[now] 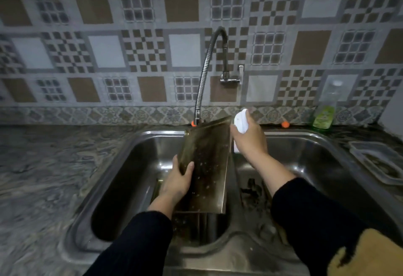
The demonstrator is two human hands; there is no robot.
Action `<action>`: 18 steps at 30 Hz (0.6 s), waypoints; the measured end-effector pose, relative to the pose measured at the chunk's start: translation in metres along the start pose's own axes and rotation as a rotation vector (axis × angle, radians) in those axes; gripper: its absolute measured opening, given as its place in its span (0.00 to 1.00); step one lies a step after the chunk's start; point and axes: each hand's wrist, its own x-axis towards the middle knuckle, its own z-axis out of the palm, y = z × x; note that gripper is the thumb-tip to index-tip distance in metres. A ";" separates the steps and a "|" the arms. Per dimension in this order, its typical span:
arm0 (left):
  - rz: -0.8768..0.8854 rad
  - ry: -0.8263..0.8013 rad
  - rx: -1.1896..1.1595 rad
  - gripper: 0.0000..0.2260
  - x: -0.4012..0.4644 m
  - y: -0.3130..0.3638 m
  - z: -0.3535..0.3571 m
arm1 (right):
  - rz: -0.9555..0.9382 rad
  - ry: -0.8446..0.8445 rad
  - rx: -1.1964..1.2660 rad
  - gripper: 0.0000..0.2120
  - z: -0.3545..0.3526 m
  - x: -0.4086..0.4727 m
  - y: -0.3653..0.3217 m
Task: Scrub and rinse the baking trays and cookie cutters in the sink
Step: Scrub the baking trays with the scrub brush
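Observation:
A dark metal baking tray point(207, 166) stands tilted up in the left sink basin point(130, 166), its far end under the flexible tap spout point(197, 118). My left hand point(177, 183) grips the tray's left edge, thumb on its inner face. My right hand point(248, 138) is just right of the tray's top corner and holds a white scrubber point(241, 121). Specks dot the tray's surface. Something dark lies on the divider near the right basin point(250, 188); I cannot tell what it is. No water stream is visible.
A green dish-soap bottle point(323, 116) stands at the back right on the counter. A clear plastic container point(379, 162) sits right of the right basin point(316, 162). The tap valve point(231, 77) is on the tiled wall. Marbled counter point(43, 177) extends left.

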 end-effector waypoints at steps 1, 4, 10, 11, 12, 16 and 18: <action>-0.051 0.010 0.051 0.28 -0.001 -0.015 -0.008 | -0.005 -0.008 -0.052 0.32 0.008 -0.004 -0.001; -0.200 -0.028 0.167 0.33 0.001 -0.053 -0.023 | -0.017 -0.039 -0.171 0.35 0.028 -0.016 -0.002; -0.366 -0.044 0.379 0.40 0.010 -0.089 -0.029 | -0.096 -0.121 -0.336 0.38 0.055 -0.039 0.003; -0.379 -0.056 0.400 0.41 0.013 -0.093 -0.028 | -0.102 -0.131 -0.354 0.37 0.058 -0.042 0.005; -0.394 -0.067 0.415 0.41 0.016 -0.096 -0.027 | -0.106 -0.142 -0.366 0.37 0.061 -0.044 0.008; -0.413 -0.100 0.436 0.41 0.024 -0.106 -0.022 | -0.120 -0.191 -0.384 0.36 0.069 -0.047 0.017; -0.433 -0.122 0.415 0.42 0.026 -0.110 -0.021 | -0.120 -0.209 -0.378 0.36 0.070 -0.048 0.020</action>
